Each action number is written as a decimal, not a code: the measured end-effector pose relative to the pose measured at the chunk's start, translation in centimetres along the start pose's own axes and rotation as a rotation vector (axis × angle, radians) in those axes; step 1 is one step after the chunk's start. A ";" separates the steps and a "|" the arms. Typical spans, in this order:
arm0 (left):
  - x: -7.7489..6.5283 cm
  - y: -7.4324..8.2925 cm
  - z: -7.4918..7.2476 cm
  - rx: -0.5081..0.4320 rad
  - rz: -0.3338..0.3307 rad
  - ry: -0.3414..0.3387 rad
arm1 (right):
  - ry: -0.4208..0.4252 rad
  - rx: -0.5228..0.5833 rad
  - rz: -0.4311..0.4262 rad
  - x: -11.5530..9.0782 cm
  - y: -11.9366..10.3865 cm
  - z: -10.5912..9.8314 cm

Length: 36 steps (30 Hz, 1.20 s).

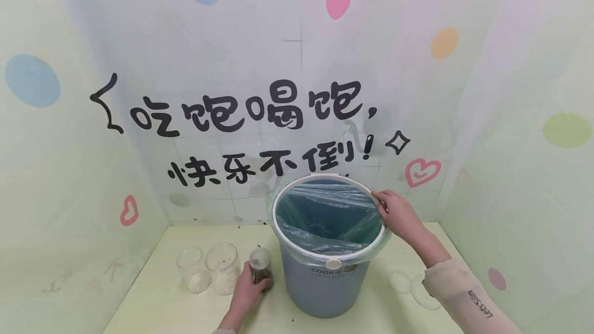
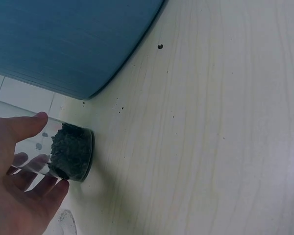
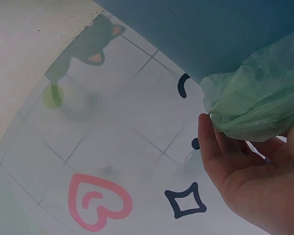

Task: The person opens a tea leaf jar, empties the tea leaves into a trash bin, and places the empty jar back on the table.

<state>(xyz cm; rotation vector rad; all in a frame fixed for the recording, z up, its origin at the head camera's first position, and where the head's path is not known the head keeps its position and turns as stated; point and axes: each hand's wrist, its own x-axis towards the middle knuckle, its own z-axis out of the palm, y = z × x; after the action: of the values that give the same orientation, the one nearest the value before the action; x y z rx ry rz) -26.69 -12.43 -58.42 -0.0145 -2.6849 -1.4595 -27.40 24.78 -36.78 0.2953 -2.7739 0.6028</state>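
Observation:
My left hand (image 1: 247,288) has its fingers and thumb curled round a clear glass jar (image 1: 260,266) left of the bin. Dark flaky bits (image 2: 72,152) fill the jar's lower part in the left wrist view; what they are I cannot tell. A blue-grey trash bin (image 1: 321,293) stands upright with a thin green plastic bag (image 3: 257,98) lining it and folded over the outside. On the bin's right side my right hand (image 1: 400,214) grips the white rim ring (image 1: 277,231) and the bag's edge. Part of that grip is hidden behind the bag in the right wrist view.
Two clear glass jars (image 1: 224,269) stand left of my left hand. Two clear round lids (image 1: 400,282) lie on the table right of the bin. Dark crumbs (image 2: 160,46) dot the pale wooden table (image 1: 153,293). Printed sheeting (image 1: 260,55) encloses the back and sides.

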 end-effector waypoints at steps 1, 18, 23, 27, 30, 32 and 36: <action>-0.1 0.0 -0.1 0.003 -0.004 -0.001 | -0.002 0.000 0.002 0.0 0.0 0.0; 0.2 1.6 -1.9 -0.045 0.034 0.067 | -0.010 0.007 0.012 -0.1 -0.1 -0.1; 0.2 2.7 -2.4 -0.080 0.046 0.064 | -0.006 0.004 0.007 -0.1 -0.1 -0.1; 0.2 3.5 -2.7 -0.095 0.066 0.068 | -0.012 0.002 0.010 0.0 -0.1 0.0; 0.2 4.2 -3.0 -0.089 0.085 0.072 | -0.014 0.001 0.012 0.0 -0.1 0.0; 0.2 4.8 -3.3 -0.086 0.095 0.079 | -0.014 0.004 0.013 0.0 -0.1 0.0; 0.1 6.2 -3.9 -0.102 0.118 0.091 | -0.012 0.008 0.013 0.0 -0.1 -0.1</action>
<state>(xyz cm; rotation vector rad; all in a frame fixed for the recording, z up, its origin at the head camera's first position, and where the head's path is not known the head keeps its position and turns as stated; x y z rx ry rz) -26.21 -12.32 -51.13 -0.1088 -2.4904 -1.5205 -27.31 24.69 -36.70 0.2839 -2.7880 0.6167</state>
